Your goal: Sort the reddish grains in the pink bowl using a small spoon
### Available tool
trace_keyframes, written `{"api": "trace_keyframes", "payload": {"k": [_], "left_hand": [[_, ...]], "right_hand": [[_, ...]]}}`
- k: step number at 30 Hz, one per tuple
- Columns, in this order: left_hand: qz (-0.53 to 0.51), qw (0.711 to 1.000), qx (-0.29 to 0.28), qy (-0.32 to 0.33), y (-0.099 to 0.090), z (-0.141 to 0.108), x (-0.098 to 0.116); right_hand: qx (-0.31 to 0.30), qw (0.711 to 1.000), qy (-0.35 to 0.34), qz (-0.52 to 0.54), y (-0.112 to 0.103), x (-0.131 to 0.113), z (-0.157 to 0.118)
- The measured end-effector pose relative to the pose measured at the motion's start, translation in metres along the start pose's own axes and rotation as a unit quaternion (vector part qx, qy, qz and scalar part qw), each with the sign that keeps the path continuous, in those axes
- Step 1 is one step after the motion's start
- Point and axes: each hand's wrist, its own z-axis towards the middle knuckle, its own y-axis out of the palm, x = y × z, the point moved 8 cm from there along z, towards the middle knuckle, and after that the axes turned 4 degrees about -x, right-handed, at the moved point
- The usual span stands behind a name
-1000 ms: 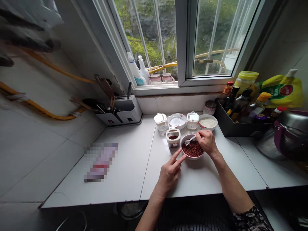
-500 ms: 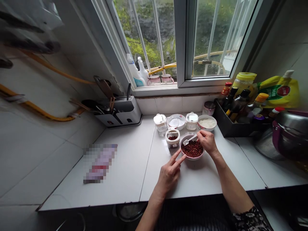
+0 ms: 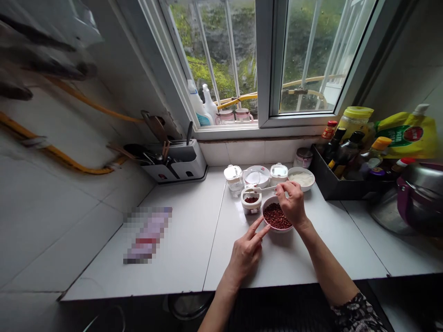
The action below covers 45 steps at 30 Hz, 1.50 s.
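Observation:
My right hand [image 3: 292,204] pinches the handle of a small white spoon [image 3: 266,188]. The spoon's head is over the mouth of a small clear jar with a white rim [image 3: 251,210], which has dark red grains inside. Below my right hand is a round bowl [image 3: 278,230] of reddish-brown grains that look like Sichuan peppercorns [image 3: 275,216]. My left hand [image 3: 246,251] rests with two fingers stretched out against the bowl's near left side; it holds nothing. What lies in the spoon is too small to make out.
Behind stand two white-lidded jars [image 3: 233,175] [image 3: 278,172], a bowl of white powder [image 3: 258,177] and a bowl of white grains [image 3: 302,179]. A black box of bottles [image 3: 332,186] is at right, a utensil holder [image 3: 180,161] at left. A blurred-out packet [image 3: 148,235] lies on the counter [image 3: 180,258].
My right hand has lifted the spoon from the grains in the bowl and moved it up and left over the small jar. My left hand stays at the bowl.

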Motion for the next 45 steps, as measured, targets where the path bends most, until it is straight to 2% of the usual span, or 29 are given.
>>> {"api": "trace_keyframes", "payload": {"k": [3, 6, 10, 12, 14, 18, 22, 28, 34, 40, 45], "left_hand": [[-0.001, 1.000, 0.005, 0.003, -0.001, 0.000, 0.001], [-0.005, 1.000, 0.005, 0.006, -0.001, 0.000, 0.001], [-0.006, 1.000, -0.001, 0.002, 0.000, 0.000, 0.000], [-0.006, 1.000, -0.001, 0.004, 0.000, 0.000, 0.000], [-0.005, 1.000, -0.002, 0.004, 0.000, 0.000, 0.000], [-0.001, 1.000, -0.016, -0.006, 0.001, -0.001, -0.001], [-0.007, 1.000, -0.012, -0.007, 0.000, -0.001, -0.001], [0.003, 1.000, -0.005, -0.002, -0.001, 0.000, 0.001], [0.011, 1.000, -0.002, 0.008, -0.002, 0.000, 0.002], [0.005, 1.000, -0.005, 0.007, -0.001, 0.000, 0.002], [0.003, 1.000, -0.008, 0.002, 0.001, -0.001, 0.000]], "right_hand": [[-0.039, 0.989, -0.121, -0.071, 0.013, -0.027, -0.006], [-0.044, 0.981, -0.167, -0.094, 0.014, -0.032, -0.011], [0.030, 0.990, -0.116, -0.071, -0.012, -0.008, -0.010], [0.038, 0.993, -0.084, -0.069, -0.021, 0.009, -0.011], [0.006, 0.996, -0.049, -0.073, -0.019, 0.024, -0.013], [-0.094, 0.992, 0.007, -0.082, 0.003, 0.041, -0.019], [-0.138, 0.988, 0.038, -0.065, 0.017, 0.043, -0.022], [-0.129, 0.987, 0.089, -0.019, 0.008, 0.053, -0.018], [-0.121, 0.987, 0.108, -0.007, 0.003, 0.059, -0.017], [-0.123, 0.989, 0.083, -0.023, 0.007, 0.053, -0.018], [-0.152, 0.986, 0.068, -0.021, 0.015, 0.048, -0.020]]}}
